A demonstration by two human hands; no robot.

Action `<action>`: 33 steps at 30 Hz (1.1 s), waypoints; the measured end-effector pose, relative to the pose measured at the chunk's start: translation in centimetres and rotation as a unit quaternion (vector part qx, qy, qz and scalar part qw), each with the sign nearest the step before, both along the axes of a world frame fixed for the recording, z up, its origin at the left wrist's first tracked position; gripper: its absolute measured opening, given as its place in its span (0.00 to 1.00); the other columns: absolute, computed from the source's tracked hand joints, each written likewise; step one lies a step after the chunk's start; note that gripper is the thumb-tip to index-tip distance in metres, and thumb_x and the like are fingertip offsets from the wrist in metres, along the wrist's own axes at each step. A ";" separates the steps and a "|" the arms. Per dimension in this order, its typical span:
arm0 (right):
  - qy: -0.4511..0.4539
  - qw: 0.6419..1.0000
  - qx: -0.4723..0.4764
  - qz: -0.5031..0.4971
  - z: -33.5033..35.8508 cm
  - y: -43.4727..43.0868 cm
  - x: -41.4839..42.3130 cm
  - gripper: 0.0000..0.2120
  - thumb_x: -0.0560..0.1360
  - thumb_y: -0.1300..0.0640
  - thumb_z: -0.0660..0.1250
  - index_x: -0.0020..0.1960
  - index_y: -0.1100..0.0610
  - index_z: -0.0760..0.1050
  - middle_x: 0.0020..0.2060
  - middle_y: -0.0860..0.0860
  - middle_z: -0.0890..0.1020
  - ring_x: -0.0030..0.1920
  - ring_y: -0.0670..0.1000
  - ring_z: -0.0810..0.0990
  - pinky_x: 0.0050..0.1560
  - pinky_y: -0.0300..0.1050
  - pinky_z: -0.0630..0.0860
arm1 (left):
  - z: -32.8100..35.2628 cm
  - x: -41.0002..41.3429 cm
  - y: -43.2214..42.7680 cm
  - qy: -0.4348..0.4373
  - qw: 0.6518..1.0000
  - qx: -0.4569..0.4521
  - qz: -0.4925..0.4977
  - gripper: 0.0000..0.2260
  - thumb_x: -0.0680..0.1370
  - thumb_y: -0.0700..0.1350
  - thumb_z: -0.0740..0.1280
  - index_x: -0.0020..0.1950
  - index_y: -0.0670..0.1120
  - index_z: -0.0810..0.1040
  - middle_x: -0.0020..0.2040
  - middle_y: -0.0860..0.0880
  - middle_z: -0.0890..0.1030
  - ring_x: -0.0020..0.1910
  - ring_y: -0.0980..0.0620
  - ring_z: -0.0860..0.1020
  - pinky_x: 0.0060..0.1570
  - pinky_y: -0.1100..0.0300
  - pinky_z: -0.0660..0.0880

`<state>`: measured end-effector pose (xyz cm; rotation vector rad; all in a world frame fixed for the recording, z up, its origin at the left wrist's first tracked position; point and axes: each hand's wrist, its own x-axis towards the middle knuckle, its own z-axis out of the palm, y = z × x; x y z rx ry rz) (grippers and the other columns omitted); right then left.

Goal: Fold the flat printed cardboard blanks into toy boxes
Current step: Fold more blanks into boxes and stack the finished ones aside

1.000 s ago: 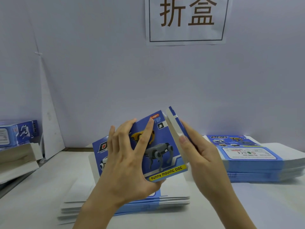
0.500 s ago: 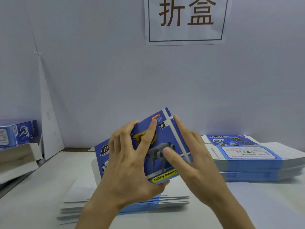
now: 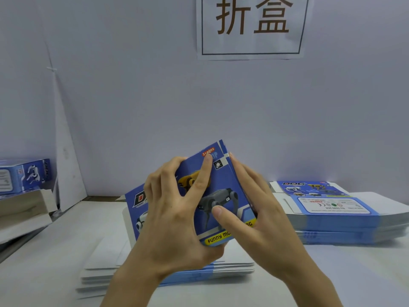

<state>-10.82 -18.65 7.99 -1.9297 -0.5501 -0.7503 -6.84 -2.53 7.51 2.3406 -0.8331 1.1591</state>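
Left hand (image 3: 172, 213): grips the box blank (image 3: 223, 185) from the near side. The thumb is tucked under the lower edge, the forefinger lies out straight across the printed face, and the other fingers curl over the upper left part.

Right hand (image 3: 261, 216): pinches the blank's right-hand fold. The thumb presses the printed face beside the grey dog picture, and the fingers (image 3: 238, 165) lie straight along the side panel beyond the crease. The wrist comes in from the lower right, palm turned toward the left hand.

Position of work: the blank is held between both hands, clear of the table (image 3: 332, 284), with its printed face toward the camera. It is tilted. The long axis rises from behind the left hand toward the high corner above the right fingertips. The crease in question runs down from that corner under the right hand.

Judgement: the step in hand is turning the side panel back along that crease. The right hand is nearer and placed to do it, while the left serves as brace. How far the panel has turned cannot be told.

Surroundings: a low stack of blanks (image 3: 232, 267) lies directly beneath the hands. A taller stack (image 3: 332, 216) lies beyond the right hand. A folded box (image 3: 24, 173) stands well off past the left hand. A printed sign (image 3: 252, 25) hangs on the wall above.
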 end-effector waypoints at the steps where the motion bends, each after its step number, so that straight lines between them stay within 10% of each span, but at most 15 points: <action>1: -0.003 1.000 0.000 0.003 0.1 0.1 -0.1 0.33 0.72 0.54 0.68 0.74 0.40 0.61 0.69 0.40 0.65 0.66 0.37 0.69 0.55 0.34 0.76 | 0.0 -0.1 -0.1 0.002 1.000 -0.002 -0.006 0.50 0.58 0.65 0.68 0.77 0.50 0.57 0.66 0.40 0.64 0.62 0.44 0.64 0.63 0.49 0.64; 11: 0.052 0.995 0.030 0.078 1.2 -1.2 -1.5 0.40 0.68 0.54 0.70 0.70 0.26 0.55 0.60 0.35 0.63 0.61 0.43 0.75 0.48 0.36 0.80 | 0.4 -0.8 0.1 -0.009 0.997 0.047 -0.054 0.48 0.63 0.68 0.67 0.78 0.50 0.56 0.72 0.41 0.60 0.71 0.43 0.60 0.65 0.37 0.65; 33: 0.012 0.999 0.001 0.046 1.4 -0.8 -1.7 0.37 0.69 0.58 0.67 0.69 0.28 0.61 0.59 0.39 0.64 0.58 0.45 0.75 0.46 0.34 0.79 | 0.3 -1.1 -0.3 -0.014 0.996 0.021 -0.088 0.49 0.61 0.65 0.71 0.77 0.49 0.58 0.70 0.41 0.60 0.69 0.41 0.63 0.65 0.44 0.68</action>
